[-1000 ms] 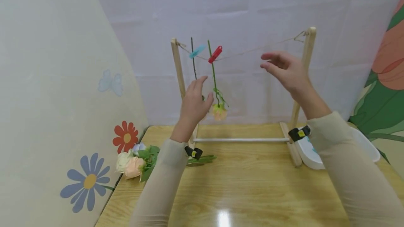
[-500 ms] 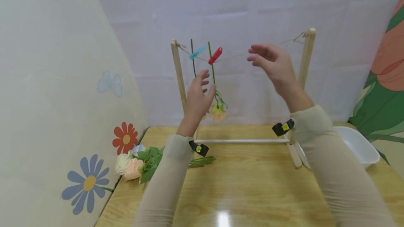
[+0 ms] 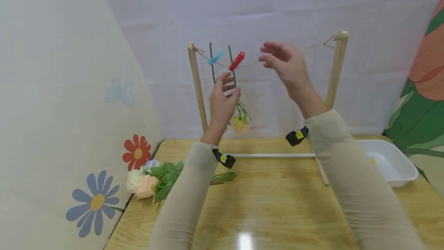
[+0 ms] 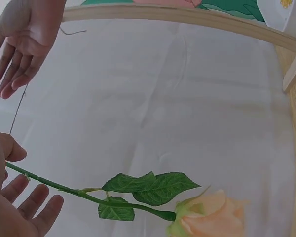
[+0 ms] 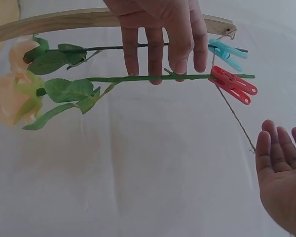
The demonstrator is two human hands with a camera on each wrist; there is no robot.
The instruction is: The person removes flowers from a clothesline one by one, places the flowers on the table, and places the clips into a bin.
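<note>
Nearer each other now, my left hand [image 3: 223,101] and right hand [image 3: 288,65] have risen, fingers released and relaxed. Beside my left fingers the peach rose [image 3: 241,125] hangs bloom-down, stem nearly vertical, from the red clothespin [image 3: 237,61] above them.

In the head view, the person's bare left hand [image 3: 222,102] covers much of the dark-stemmed peach rose [image 3: 212,70]; whether it touches the green-stemmed peach rose [image 3: 241,125] cannot be told. The beige right sleeve [image 3: 350,169] hides part of the white plastic tray [image 3: 395,167], where 1 yellow thing [image 3: 374,160] is too small to identify.
</note>
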